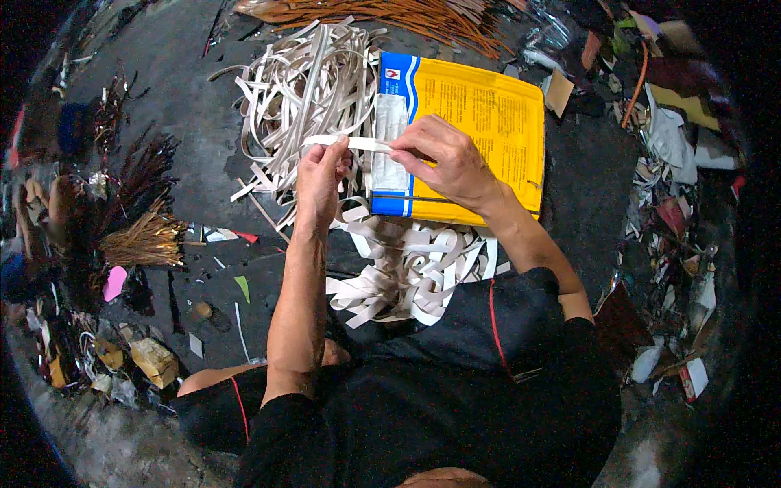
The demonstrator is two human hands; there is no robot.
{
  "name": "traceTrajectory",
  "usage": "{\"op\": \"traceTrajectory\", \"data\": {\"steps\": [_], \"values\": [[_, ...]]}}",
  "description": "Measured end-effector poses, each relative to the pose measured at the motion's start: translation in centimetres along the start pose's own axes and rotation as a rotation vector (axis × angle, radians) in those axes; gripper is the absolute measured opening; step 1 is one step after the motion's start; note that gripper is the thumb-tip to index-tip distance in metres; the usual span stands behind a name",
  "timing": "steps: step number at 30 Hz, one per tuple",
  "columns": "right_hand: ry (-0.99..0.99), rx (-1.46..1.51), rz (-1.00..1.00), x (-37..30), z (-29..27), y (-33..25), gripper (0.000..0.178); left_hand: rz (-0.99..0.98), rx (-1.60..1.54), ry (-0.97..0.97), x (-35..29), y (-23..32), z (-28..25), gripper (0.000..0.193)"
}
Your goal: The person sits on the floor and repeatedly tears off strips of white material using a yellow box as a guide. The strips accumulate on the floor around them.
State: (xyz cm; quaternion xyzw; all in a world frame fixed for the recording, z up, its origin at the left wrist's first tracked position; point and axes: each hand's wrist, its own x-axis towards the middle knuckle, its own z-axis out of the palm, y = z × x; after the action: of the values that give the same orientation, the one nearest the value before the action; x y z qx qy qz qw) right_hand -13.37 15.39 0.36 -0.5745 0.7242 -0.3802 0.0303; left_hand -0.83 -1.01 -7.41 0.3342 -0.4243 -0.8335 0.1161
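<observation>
A narrow white strip [368,145] is stretched between my two hands above the left edge of a yellow and blue flattened package [480,122]. My left hand [324,172] pinches it between thumb and fingers near a big heap of off-white strips [313,81]. With thumb and forefinger, my right hand [439,159] grips the strip's other end over the package. A pale, worn patch [389,122] lies on the package's blue part, beside the strip. Below the package, a second pile of curled white strips [423,268] rests close to my legs.
Brown reed-like stalks [407,20] lie at the far edge. On the left sits a brush-like bundle [146,240], with a pink scrap [115,283] below it. Mixed litter, including a white cloth or bag [671,142], runs down the right side of the dark floor [590,187].
</observation>
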Motion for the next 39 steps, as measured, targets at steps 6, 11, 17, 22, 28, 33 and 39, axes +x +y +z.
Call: {"op": "traceTrajectory", "data": {"steps": [6,11,17,22,28,33,39], "values": [[0.012,-0.010,-0.033,0.4,0.6,0.1,0.010,0.004,-0.030,0.034,0.8,-0.5,-1.4,0.019],[0.025,-0.025,-0.083,0.8,0.9,0.2,0.010,-0.002,-0.011,0.062,1.1,-0.7,-2.3,0.019],[0.022,-0.055,-0.073,0.0,0.6,0.0,0.009,-0.026,-0.072,0.006,1.4,0.2,-3.2,0.023],[0.029,-0.108,-0.119,0.6,1.5,0.1,0.007,-0.019,-0.482,0.018,0.3,-0.7,-2.4,0.034],[0.048,-0.021,-0.028,1.1,0.0,-1.6,0.012,0.171,0.442,-0.156,-2.0,2.0,2.2,0.029],[0.068,-0.026,-0.021,0.9,0.4,-1.2,0.012,0.057,0.181,-0.062,-2.4,1.3,2.9,0.029],[0.082,-0.046,-0.024,0.8,0.2,-1.9,0.011,0.318,0.420,-0.026,-2.7,1.2,3.3,0.027]]}}
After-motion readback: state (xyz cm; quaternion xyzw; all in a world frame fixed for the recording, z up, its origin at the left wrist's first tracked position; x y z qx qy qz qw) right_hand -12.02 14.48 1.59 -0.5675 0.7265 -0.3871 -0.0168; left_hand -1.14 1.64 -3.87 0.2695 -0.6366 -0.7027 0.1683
